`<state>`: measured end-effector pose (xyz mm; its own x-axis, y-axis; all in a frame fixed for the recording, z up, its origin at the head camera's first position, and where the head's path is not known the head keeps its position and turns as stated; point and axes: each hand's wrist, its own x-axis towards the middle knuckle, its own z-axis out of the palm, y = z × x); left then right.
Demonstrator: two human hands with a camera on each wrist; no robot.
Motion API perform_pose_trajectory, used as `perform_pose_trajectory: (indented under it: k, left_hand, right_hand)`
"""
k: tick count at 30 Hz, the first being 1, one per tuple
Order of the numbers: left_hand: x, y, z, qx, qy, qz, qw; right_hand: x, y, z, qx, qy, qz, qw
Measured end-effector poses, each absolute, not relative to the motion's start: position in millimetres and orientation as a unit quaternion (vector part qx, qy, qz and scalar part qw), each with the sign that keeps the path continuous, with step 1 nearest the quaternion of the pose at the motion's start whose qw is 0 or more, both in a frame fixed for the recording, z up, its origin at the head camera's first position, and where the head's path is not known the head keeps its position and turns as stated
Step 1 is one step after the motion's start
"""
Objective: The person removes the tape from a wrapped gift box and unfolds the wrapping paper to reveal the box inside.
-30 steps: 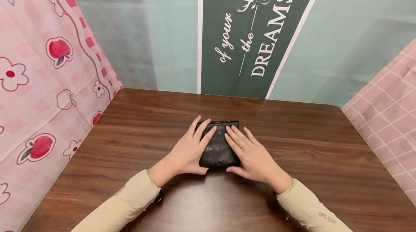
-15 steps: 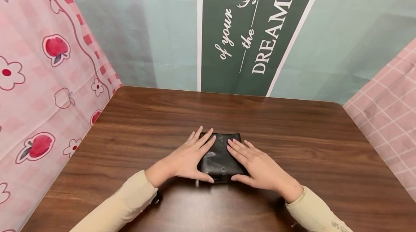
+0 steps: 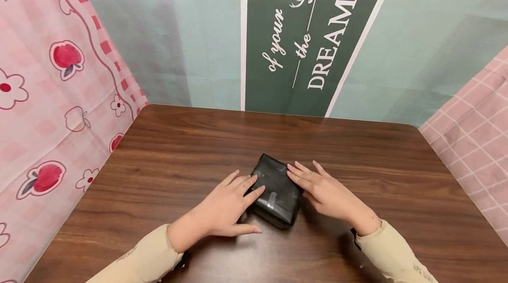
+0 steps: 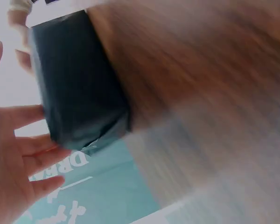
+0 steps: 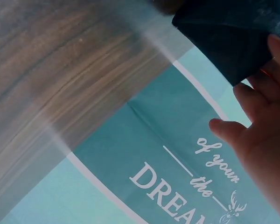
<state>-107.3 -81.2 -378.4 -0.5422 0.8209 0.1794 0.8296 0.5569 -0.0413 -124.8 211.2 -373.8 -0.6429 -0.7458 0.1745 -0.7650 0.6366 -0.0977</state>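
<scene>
A black wrapped box with shiny tape patches lies turned at an angle on the brown wooden table. My left hand touches its left side with spread fingers, the thumb held apart from it in front. The left wrist view has the box beside that hand's fingertips. On the other side, my right hand rests its fingertips on the box's right edge, thumb tucked low by the side. The right wrist view shows a corner of the box at the right hand's fingers.
Behind the table hangs a green cloth with a dark lettered band. A pink cloth with apples and flowers borders the left side, a pink checked cloth the right.
The black box has come nearer to me and turned from square-on to a slant. The left hand has shifted toward me and the right hand outward to the right.
</scene>
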Motion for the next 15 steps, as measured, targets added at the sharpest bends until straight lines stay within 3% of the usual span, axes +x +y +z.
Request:
perform_pose_trajectory:
  k: [5, 15]
  left_hand:
    - [-99.5, -78.4, -370.9, -0.487, -0.861, -0.014, 0.149]
    - [-112.7, -72.0, -369.8, -0.472, -0.865, -0.060, 0.158]
  right_hand:
    - [-131.7, 207.9, -372.2, 0.422, -0.902, 0.075, 0.052]
    - [-131.5, 203.0, -374.5, 0.352, -0.919, 0.108, 0.142]
